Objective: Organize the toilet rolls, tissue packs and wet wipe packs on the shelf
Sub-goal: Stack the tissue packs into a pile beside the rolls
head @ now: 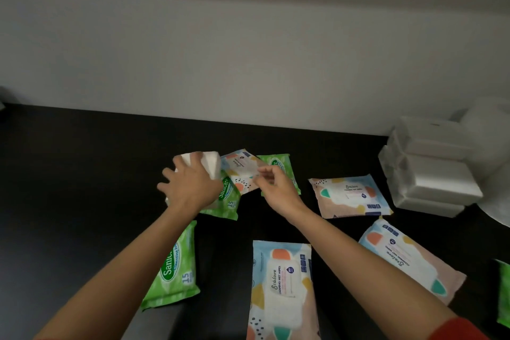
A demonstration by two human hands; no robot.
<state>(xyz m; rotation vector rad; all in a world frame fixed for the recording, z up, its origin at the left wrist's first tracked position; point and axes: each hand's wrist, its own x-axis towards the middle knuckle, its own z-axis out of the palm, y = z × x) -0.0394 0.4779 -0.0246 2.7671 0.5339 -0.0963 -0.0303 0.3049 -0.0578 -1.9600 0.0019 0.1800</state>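
My left hand point(190, 186) grips a white tissue pack point(211, 161) near the middle of the dark shelf point(82, 174), above a green Sanicare wet wipe pack point(227, 199). Just to its right, my right hand point(276, 188) hovers with fingers loosely curled by the edge of a pastel Stalove wet wipe pack point(241, 171); I cannot tell if it pinches the pack. Behind that hand lies another green pack point(280, 164). More pastel packs lie at centre right point(349, 196), front centre point(281, 290) and front right point(411, 259). A green pack point(175, 268) lies under my left forearm.
A stack of white tissue packs point(430, 171) stands at the right against the white wall point(248, 63), with white toilet rolls point(494, 119) behind it. Part of a green pack point(503, 292) shows at the right edge. The shelf's left half is bare dark surface.
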